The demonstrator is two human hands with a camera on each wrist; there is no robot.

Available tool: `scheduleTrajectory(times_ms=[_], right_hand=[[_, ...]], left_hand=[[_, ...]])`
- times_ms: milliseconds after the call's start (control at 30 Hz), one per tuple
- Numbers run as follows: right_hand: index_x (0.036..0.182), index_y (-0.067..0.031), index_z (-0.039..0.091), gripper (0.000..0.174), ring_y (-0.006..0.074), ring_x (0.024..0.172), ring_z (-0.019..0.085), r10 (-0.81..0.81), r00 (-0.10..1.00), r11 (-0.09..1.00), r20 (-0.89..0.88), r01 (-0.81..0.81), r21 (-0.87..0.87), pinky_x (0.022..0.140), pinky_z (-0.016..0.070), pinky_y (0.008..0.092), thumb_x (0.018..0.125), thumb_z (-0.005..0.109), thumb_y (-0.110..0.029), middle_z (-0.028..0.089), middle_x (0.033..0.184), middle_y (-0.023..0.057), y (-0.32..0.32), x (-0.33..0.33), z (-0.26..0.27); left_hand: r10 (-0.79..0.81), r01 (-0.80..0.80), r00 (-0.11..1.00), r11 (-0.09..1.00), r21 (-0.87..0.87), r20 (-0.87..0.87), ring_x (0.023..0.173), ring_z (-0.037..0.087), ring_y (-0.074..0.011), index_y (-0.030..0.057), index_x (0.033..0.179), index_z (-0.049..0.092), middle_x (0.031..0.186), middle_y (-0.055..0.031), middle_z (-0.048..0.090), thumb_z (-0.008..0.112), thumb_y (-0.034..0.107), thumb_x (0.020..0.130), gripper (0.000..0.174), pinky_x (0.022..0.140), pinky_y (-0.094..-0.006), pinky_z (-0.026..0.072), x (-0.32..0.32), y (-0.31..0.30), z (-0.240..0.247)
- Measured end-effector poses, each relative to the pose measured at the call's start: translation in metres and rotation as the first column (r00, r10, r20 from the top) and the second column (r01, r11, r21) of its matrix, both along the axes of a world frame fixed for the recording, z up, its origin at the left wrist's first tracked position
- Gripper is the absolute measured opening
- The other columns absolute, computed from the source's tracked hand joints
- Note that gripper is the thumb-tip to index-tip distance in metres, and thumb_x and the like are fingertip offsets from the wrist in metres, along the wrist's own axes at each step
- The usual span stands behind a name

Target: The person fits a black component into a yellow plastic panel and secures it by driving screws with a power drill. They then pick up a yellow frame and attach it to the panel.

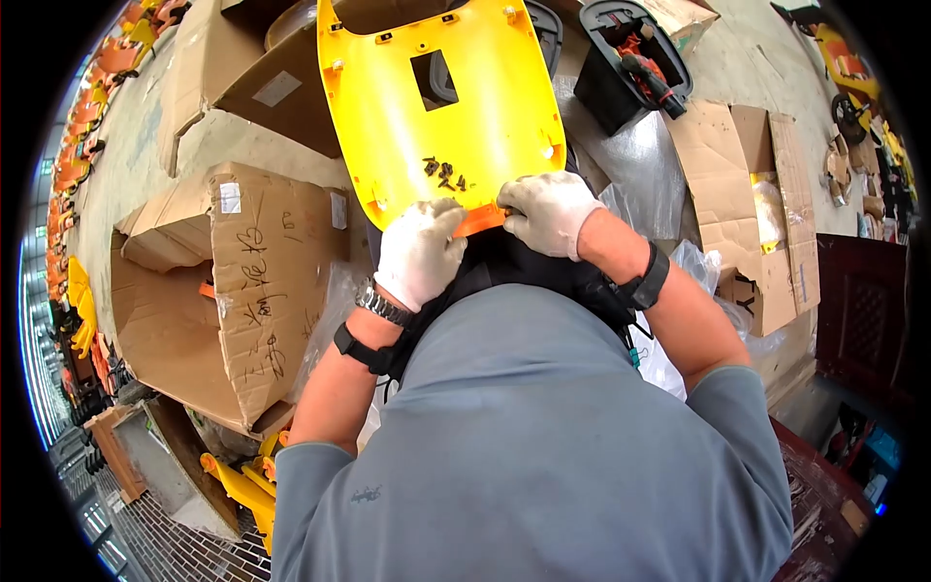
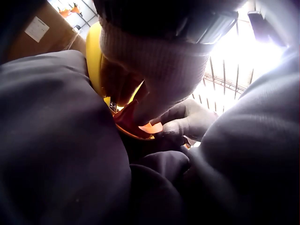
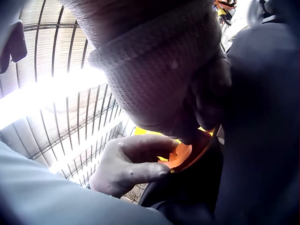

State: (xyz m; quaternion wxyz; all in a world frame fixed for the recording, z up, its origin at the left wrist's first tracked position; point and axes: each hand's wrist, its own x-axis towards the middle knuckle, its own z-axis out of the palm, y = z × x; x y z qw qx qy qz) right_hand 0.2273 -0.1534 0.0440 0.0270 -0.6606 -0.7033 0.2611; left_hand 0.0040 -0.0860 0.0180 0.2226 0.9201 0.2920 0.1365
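Observation:
A large curved yellow plastic panel (image 1: 495, 126) with a rectangular cutout and black handwriting leans over the person's lap. Along its near edge sits an orange plastic piece (image 1: 477, 221). The white-gloved left hand (image 1: 422, 250) pinches the left end of this piece between thumb and fingers, as the right wrist view shows of the left hand (image 3: 133, 161) and the orange piece (image 3: 180, 156). At the other end, the gloved right hand (image 1: 553, 215) grips the piece by the panel's edge. Its fingertips are partly hidden in the head view.
An opened cardboard box (image 1: 262, 281) with handwriting stands at the left, another box (image 1: 281, 87) behind it. Back right is a black bin (image 1: 606, 92) holding a power tool (image 1: 652, 82). Further right lies an open carton (image 1: 718, 184), with clear plastic wrap (image 1: 635, 175) beside it.

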Motion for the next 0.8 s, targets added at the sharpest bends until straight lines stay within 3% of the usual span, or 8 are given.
scheduleTrajectory(times_ms=[133,267,433,633,800], right_hand=[[0.112,-0.0078,0.074,0.028,0.0350,0.100,0.073,0.013,1.000,0.999,-0.010,-0.014,-0.042,0.092,0.0564,0.0435,0.094,0.061,-0.024,0.076,0.104,0.0158,0.004,-0.005,0.013],[0.109,-0.0050,0.074,0.023,0.0355,0.098,0.073,0.069,0.995,0.997,0.075,-0.071,0.035,0.090,0.0566,0.0433,0.094,0.061,-0.017,0.075,0.104,0.0186,0.030,-0.018,0.024],[0.106,-0.0041,0.074,0.021,0.0360,0.102,0.073,0.118,0.970,0.993,0.213,-0.109,-0.052,0.092,0.0564,0.0431,0.095,0.064,-0.020,0.076,0.107,0.0193,0.073,-0.030,-0.002],[0.112,-0.0084,0.076,0.026,0.0343,0.110,0.070,0.043,0.991,0.996,0.129,-0.033,-0.082,0.100,0.0529,0.0427,0.096,0.066,-0.027,0.075,0.114,0.0166,0.080,-0.036,-0.002],[0.115,-0.0105,0.076,0.026,0.0333,0.110,0.070,0.040,0.994,0.997,0.103,-0.033,-0.076,0.101,0.0522,0.0418,0.096,0.066,-0.025,0.074,0.114,0.0139,0.076,-0.029,-0.010]], left_hand=[[-0.029,0.030,0.999,0.999,0.037,-0.033,0.101,0.068,-0.0324,0.0053,0.101,0.076,0.113,-0.0096,0.074,0.073,0.009,0.079,0.023,0.088,-0.0409,0.0561,0.000,-0.001,0.000],[-0.013,0.013,1.000,1.000,-0.001,-0.009,0.102,0.068,-0.0337,0.0044,0.107,0.074,0.111,-0.0122,0.074,0.071,0.006,0.078,0.029,0.089,-0.0425,0.0551,0.002,-0.001,0.005],[-0.011,0.011,1.000,0.997,-0.072,-0.001,0.104,0.067,-0.0350,0.0034,0.119,0.069,0.111,-0.0154,0.074,0.073,0.005,0.078,0.041,0.092,-0.0427,0.0541,-0.002,0.001,0.005],[0.032,-0.031,0.999,0.989,-0.142,0.006,0.107,0.068,-0.0353,0.0029,0.128,0.065,0.112,-0.0168,0.073,0.077,0.005,0.077,0.052,0.093,-0.0430,0.0537,-0.005,0.003,0.005],[0.053,-0.042,0.997,0.984,-0.174,0.057,0.102,0.070,-0.0347,0.0037,0.131,0.065,0.108,-0.0168,0.074,0.080,0.006,0.076,0.057,0.091,-0.0426,0.0551,-0.006,0.002,0.007]])
